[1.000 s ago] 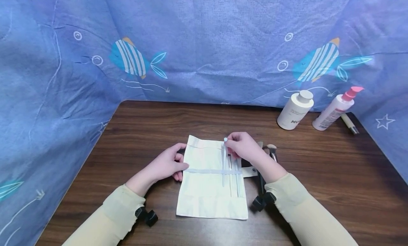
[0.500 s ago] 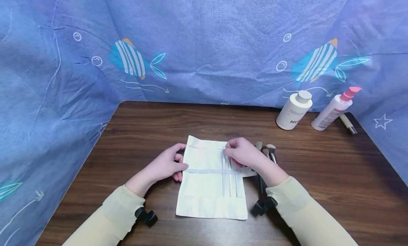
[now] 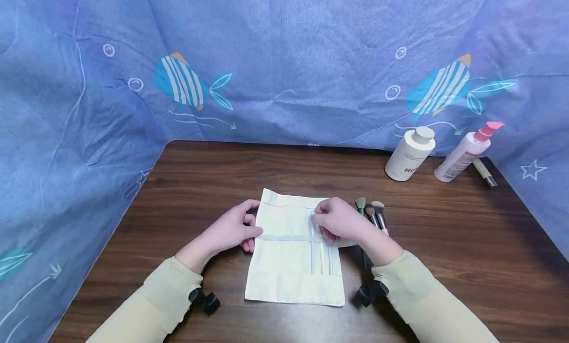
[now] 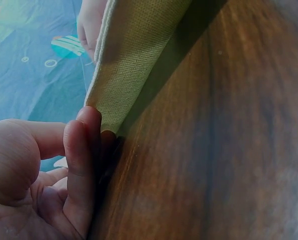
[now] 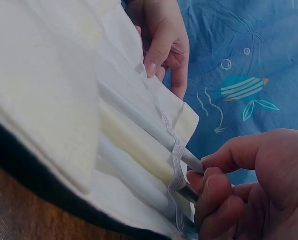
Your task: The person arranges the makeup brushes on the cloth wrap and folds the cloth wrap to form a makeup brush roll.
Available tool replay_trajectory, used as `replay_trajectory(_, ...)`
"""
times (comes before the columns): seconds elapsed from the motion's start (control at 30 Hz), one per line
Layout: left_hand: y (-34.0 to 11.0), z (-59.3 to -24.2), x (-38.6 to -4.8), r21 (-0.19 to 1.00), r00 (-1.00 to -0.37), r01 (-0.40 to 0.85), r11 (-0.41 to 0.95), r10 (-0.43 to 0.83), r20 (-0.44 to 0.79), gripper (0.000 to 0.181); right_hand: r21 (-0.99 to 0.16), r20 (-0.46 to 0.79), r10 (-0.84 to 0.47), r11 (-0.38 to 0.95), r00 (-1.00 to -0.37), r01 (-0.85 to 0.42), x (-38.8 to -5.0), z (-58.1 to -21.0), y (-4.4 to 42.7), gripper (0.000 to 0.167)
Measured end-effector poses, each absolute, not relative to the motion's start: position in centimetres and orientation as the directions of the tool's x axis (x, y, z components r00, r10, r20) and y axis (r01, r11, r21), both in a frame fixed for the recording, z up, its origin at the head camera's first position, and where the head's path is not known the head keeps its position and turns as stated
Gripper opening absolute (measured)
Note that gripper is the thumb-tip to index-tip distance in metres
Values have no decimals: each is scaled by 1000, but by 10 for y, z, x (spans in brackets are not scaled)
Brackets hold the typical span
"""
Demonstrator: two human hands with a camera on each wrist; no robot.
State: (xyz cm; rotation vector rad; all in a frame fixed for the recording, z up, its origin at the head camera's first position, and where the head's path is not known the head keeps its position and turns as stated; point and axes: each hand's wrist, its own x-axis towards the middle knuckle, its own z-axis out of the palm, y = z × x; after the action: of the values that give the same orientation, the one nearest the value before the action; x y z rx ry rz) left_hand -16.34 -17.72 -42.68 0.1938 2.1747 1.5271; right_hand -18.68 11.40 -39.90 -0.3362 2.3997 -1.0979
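A white cloth brush roll (image 3: 280,264) lies unrolled on the table, a grey elastic band (image 3: 284,238) across its middle. My left hand (image 3: 233,228) pinches its left edge, which lifts off the wood in the left wrist view. Along the roll's right side, my right hand (image 3: 340,218) pinches the upper end of a slim pale makeup brush (image 5: 139,120). That brush runs under the elastic, its lower end down at the bottom pocket. Beside it, two more slim brushes, one with a cream handle (image 5: 139,142), sit under the elastic. My fingers hide their tops.
Several makeup brushes (image 3: 371,210) lie right of the roll, partly behind my right forearm. A white bottle (image 3: 409,155), a pink-topped pump bottle (image 3: 462,157) and a cream tube (image 3: 484,172) are at the back right. A blue fish-print cloth (image 3: 284,76) hangs behind the table.
My right hand has slid the slim brush down under the elastic until its lower end reaches the bottom pocket. The hand is lower now. My left hand has stayed put.
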Motion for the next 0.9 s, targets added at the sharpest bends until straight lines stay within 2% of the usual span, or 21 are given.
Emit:
replay_trajectory(0.3, -178, -426, -164, 915, -878, -149, 375, 376, -296, 72, -721, -320, -417, 690, -851, -67, -184, -399, 113, 24)
replay_trajectory(0.53, -179, -427, -164, 916, -874, -147, 373, 384, -297, 74, -661, -283, -393, 741, -875, -119, -184, -391, 119, 13)
replay_trajectory(0.9, -177, -426, -164, 919, -875, -145, 366, 386, -292, 72, -727, -272, -417, 680, -867, -99, -184, -383, 140, 13)
